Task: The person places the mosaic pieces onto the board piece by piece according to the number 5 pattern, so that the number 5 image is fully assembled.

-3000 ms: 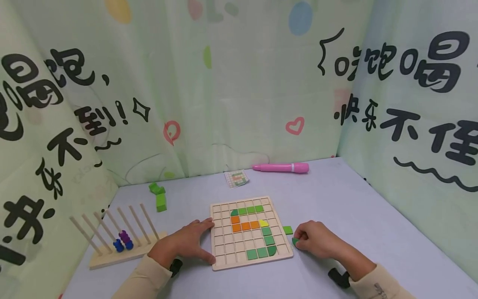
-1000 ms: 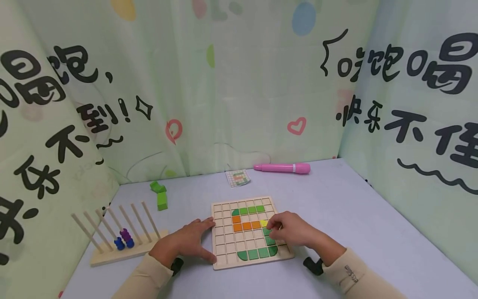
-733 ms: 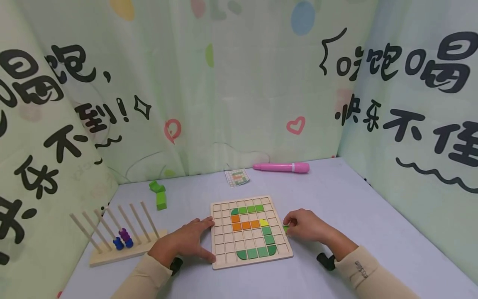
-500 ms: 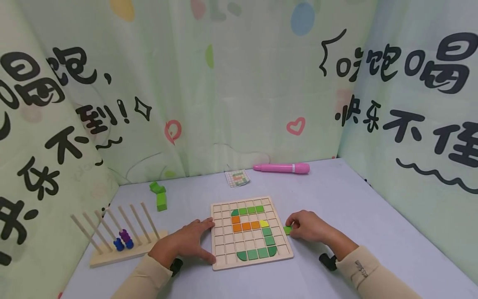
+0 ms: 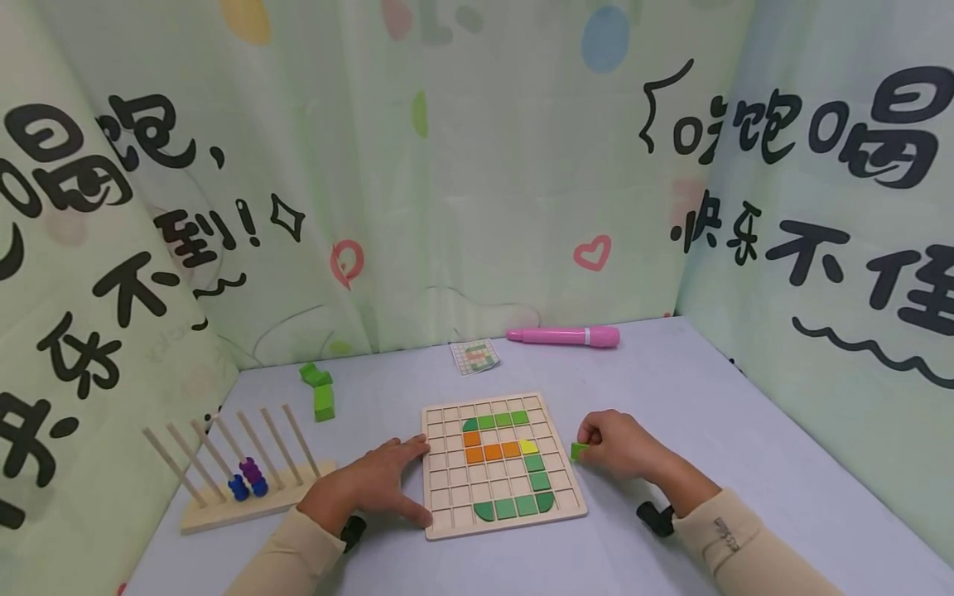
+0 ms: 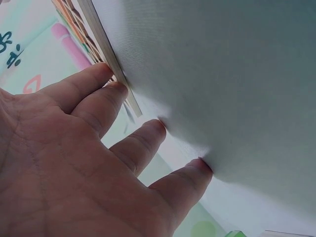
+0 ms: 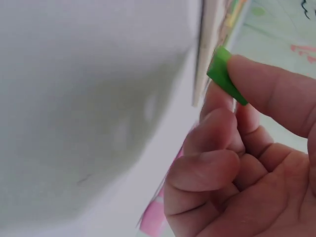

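Observation:
A wooden grid board [image 5: 450,476] lies on the table, with green, orange and yellow tiles set in some of its squares. My left hand [image 5: 376,480] rests at the board's left edge, fingers spread; in the left wrist view two fingertips [image 6: 103,69] touch the board's side and the others reach the table. Just right of the board, my right hand [image 5: 622,447] pinches a light green tile [image 7: 223,74] between thumb and forefinger. The right wrist view shows the tile tilted and held clear of the table, the other fingers curled below it.
A wooden peg stand [image 5: 216,513] with blue and purple beads stands at the left. Behind it lie several green blocks [image 5: 324,403]. A small pattern card [image 5: 474,356] and a pink marker [image 5: 562,336] lie at the back, before the curtain [image 5: 477,207].
A dark green rounded tile now sits at the bottom row's left end. My right hand has gone from the board back to its right side and picked up the light green tile. My left hand stays put.

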`<act>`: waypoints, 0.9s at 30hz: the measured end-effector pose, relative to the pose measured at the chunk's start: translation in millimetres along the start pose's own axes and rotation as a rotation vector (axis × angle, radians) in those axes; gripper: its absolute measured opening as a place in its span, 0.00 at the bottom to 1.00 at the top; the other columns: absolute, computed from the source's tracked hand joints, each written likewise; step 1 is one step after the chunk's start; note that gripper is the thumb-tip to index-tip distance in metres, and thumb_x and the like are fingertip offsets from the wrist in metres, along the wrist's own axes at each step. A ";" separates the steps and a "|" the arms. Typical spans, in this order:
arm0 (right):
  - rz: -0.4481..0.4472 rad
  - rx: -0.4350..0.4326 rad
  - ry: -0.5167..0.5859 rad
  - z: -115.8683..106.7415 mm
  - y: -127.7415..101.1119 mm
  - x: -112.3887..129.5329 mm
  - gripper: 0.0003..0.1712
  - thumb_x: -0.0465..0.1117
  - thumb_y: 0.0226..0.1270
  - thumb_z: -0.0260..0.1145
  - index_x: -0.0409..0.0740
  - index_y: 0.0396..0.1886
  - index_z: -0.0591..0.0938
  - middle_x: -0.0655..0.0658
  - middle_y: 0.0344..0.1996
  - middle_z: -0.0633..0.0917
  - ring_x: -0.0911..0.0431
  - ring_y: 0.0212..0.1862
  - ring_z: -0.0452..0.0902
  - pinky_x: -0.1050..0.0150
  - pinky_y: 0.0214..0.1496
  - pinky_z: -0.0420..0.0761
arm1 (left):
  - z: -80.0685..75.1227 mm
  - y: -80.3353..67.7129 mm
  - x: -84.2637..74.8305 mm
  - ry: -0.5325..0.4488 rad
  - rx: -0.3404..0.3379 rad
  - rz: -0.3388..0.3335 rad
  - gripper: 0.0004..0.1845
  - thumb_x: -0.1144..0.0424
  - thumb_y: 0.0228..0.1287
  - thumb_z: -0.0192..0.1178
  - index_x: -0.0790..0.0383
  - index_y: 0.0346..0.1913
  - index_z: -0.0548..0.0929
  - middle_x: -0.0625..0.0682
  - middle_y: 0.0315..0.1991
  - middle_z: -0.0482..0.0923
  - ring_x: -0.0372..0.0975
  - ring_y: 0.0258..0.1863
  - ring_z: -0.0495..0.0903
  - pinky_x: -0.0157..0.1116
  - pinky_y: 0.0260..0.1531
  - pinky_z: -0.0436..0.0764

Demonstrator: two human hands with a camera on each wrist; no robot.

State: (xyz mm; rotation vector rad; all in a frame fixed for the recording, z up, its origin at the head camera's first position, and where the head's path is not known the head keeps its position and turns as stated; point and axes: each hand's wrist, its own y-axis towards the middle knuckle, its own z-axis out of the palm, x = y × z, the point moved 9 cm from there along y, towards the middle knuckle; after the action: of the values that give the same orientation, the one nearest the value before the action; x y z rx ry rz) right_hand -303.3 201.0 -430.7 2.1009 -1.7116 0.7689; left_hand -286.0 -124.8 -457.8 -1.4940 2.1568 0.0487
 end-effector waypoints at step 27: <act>-0.266 0.246 0.146 88.0 17.8 106.5 0.06 0.34 0.64 0.73 0.47 0.31 0.83 0.53 0.23 0.78 0.58 0.31 0.72 0.66 0.31 0.70 | 0.8 1.1 1.4 -0.013 0.005 -0.011 0.57 0.40 0.42 0.83 0.54 0.77 0.70 0.46 0.81 0.61 0.58 0.81 0.56 0.63 0.73 0.63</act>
State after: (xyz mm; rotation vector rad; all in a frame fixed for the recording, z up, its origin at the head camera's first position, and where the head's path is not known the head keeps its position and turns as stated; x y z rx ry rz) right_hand -288.2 62.8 -439.9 2.3058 -1.2843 1.0634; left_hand -287.0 -125.3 -459.4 -1.4991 2.1369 0.0492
